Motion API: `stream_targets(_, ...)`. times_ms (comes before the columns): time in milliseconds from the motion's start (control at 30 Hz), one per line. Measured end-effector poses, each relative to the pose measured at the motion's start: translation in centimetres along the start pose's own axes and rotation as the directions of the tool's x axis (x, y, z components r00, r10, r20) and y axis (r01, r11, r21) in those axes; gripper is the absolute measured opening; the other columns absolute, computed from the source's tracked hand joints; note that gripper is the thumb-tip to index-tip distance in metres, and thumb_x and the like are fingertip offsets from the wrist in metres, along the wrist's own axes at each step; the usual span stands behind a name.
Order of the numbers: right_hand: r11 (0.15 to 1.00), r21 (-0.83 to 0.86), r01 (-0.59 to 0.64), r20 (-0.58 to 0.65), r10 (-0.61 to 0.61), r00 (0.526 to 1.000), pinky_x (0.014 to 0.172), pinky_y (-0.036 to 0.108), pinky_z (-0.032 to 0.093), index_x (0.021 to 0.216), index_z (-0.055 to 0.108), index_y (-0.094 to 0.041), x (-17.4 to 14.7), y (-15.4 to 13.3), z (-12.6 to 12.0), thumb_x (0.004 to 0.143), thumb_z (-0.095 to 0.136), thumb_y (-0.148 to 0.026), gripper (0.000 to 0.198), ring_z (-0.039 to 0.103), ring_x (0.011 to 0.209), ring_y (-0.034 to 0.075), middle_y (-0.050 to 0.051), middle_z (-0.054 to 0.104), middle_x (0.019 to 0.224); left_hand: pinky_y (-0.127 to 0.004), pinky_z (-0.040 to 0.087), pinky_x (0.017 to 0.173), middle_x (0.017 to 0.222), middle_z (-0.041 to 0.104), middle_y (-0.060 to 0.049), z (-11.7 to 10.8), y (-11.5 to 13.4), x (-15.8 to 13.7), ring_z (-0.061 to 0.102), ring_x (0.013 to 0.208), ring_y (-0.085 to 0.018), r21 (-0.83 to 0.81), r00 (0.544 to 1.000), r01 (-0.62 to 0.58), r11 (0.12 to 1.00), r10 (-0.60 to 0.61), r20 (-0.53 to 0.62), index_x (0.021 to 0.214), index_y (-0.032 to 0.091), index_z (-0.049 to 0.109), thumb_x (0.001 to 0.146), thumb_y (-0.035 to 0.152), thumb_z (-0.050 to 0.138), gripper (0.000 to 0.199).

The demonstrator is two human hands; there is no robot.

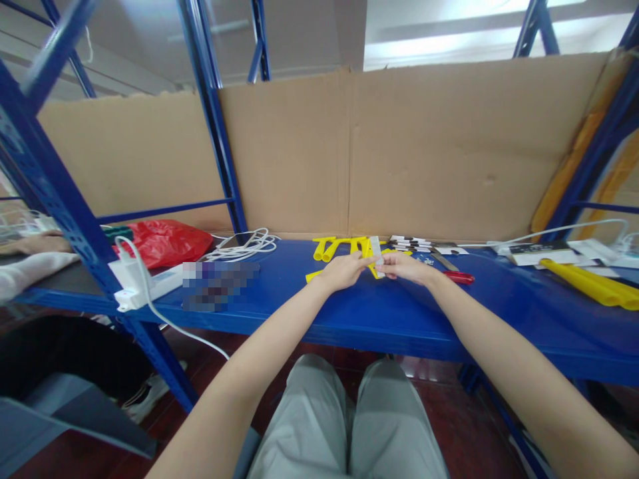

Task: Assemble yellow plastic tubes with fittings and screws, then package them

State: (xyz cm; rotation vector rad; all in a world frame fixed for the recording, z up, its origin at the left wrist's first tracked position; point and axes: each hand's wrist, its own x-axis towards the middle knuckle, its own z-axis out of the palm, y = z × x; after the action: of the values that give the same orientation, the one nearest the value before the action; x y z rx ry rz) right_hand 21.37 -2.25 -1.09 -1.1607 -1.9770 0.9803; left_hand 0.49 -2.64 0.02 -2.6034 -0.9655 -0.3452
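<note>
Both hands meet over the middle of the blue shelf. Between them a pale, flat strip stands roughly upright, its lower part partly covered by fingers. My right hand pinches it from the right. From the left, my left hand has its fingertips closed at the strip's edge. A yellow tube-like piece shows right behind the strip; whether a finger grips it too I cannot tell. Several more yellow tubes lie just beyond my left hand.
Black-and-white small items lie behind my right hand, near a red-handled tool. Larger yellow tubes lie at right. At left are a power strip, white cables and a red bag. Cardboard walls the back.
</note>
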Motion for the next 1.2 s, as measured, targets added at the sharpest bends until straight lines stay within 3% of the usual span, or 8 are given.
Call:
stream_targets(133,0.999,-0.033,-0.005,0.064,0.007,0.998,0.051,0.025,0.029,0.072,0.057,-0.018,-0.3,-0.5,0.2,0.061,0.075,-0.056,0.044,0.04,0.052,0.008,-0.004,0.051,0.059,-0.031,0.05,0.08,0.111,0.065,-0.009,0.0,-0.1,0.0,0.066,0.098,-0.022,-0.006,1.0,-0.019,1.0,0.019,-0.001,0.142,0.03,0.053,0.1,0.026,0.04,0.044)
stream_targets(300,0.999,-0.032,-0.021,0.057,0.023,0.998,0.049,0.025,0.029,0.071,0.057,-0.018,-0.4,-0.8,0.5,0.06,0.076,-0.054,0.042,0.039,0.049,0.008,-0.005,0.049,0.055,-0.032,0.05,0.079,0.112,0.066,-0.009,-0.1,-0.1,0.0,0.066,0.097,-0.023,-0.009,1.0,-0.006,1.0,0.006,0.006,0.142,0.033,0.052,0.099,0.026,0.042,0.044)
stream_targets(467,0.996,-0.038,-0.086,0.037,0.087,0.996,0.051,0.025,0.035,0.071,0.061,-0.018,-0.8,-1.3,-0.3,0.063,0.073,-0.04,0.026,0.046,0.051,0.01,-0.002,0.056,0.057,-0.033,0.05,0.081,0.11,0.067,-0.009,0.0,-0.1,0.0,0.066,0.1,-0.024,-0.021,1.0,0.0,1.0,0.0,-0.008,0.139,0.033,0.055,0.098,0.024,0.044,0.043)
stream_targets(567,0.997,-0.013,-0.076,-0.038,0.076,0.996,0.052,0.025,0.037,0.073,0.063,-0.019,-1.0,-1.7,-0.7,0.065,0.07,-0.033,0.017,0.05,0.055,0.01,0.0,0.06,0.063,-0.033,0.05,0.081,0.108,0.068,-0.009,0.0,-0.2,0.0,0.066,0.099,-0.024,-0.018,1.0,-0.004,1.0,0.004,-0.016,0.136,0.032,0.059,0.097,0.024,0.047,0.042)
stream_targets(800,0.996,0.086,0.014,-0.257,0.009,0.966,0.054,0.025,0.037,0.067,0.057,-0.02,-0.7,-1.8,0.1,0.068,0.07,-0.045,0.028,0.048,0.054,0.011,-0.002,0.055,0.057,-0.031,0.051,0.075,0.106,0.068,-0.009,-0.3,0.3,-0.2,0.067,0.092,-0.022,0.003,0.997,-0.076,0.997,0.076,-0.011,0.136,0.031,0.06,0.098,0.025,0.045,0.041)
stream_targets(1200,0.995,0.092,0.021,-0.337,0.011,0.941,0.051,0.025,0.034,0.059,0.051,-0.021,-0.4,-1.8,-0.2,0.065,0.066,-0.036,0.022,0.04,0.049,0.01,-0.004,0.047,0.05,-0.032,0.051,0.079,0.111,0.068,-0.01,-1.1,1.1,-0.3,0.066,0.095,-0.022,0.012,0.996,-0.084,0.996,0.085,-0.024,0.147,0.031,0.045,0.1,0.029,0.041,0.048)
